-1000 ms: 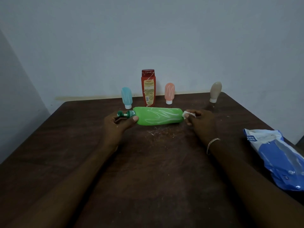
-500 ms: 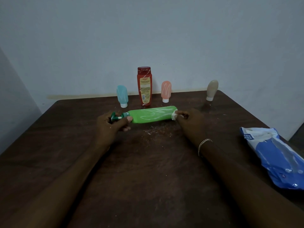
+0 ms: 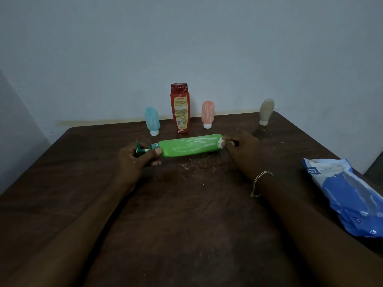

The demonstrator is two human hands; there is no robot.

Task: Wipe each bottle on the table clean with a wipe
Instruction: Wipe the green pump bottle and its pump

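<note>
Green bottle (image 3: 189,145) held sideways: left hand (image 3: 134,162) grips pump (image 3: 143,149), right hand (image 3: 242,148) pinches wipe (image 3: 220,143).

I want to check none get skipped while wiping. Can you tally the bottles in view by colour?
Green bottle: 1
Red bottle: 1
Blue bottle: 1
Pink bottle: 1
Beige bottle: 1
Total: 5
</note>
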